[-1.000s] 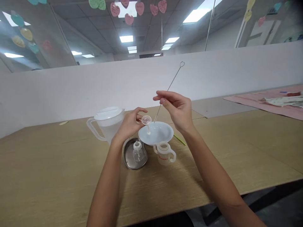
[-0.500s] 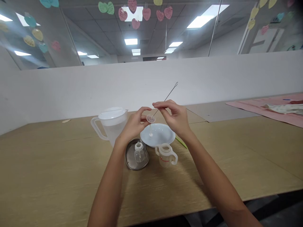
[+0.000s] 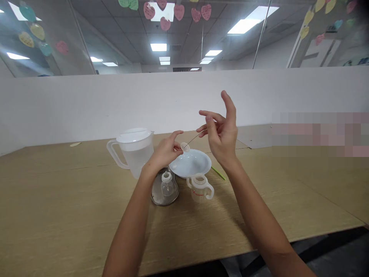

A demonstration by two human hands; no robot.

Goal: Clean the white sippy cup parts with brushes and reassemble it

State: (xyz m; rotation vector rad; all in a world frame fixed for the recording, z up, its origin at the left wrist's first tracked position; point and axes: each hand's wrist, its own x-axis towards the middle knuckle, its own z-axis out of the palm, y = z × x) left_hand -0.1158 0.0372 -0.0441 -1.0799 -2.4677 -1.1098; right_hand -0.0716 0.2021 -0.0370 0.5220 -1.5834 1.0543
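Note:
Between its fingertips my left hand [image 3: 167, 152] holds a small clear round piece [image 3: 185, 147], above the rim of a white bowl [image 3: 191, 163]. A thin metal wire [image 3: 193, 139] runs from that piece up to my right hand [image 3: 220, 132]. The fingers of my right hand are spread, with thumb and index finger raised; its rear fingers are beside the wire, and whether they grip it is unclear. In front of the bowl stands a two-handled cup [image 3: 199, 188]. A small clear bottle [image 3: 167, 184] with a white collar rests on a metal tray [image 3: 157, 194].
A lidded white pitcher [image 3: 135, 154] stands behind my left forearm. To the right of the bowl lies a green strip [image 3: 218, 173]. A grey sheet [image 3: 255, 135] is at the back right of the wooden table [image 3: 57, 207], near a pixelated patch. Behind is a white wall.
My right hand has moved right and its fingers have spread upward. The wire's looped end no longer shows above the hand, and the wire slants lower. My left hand keeps its hold.

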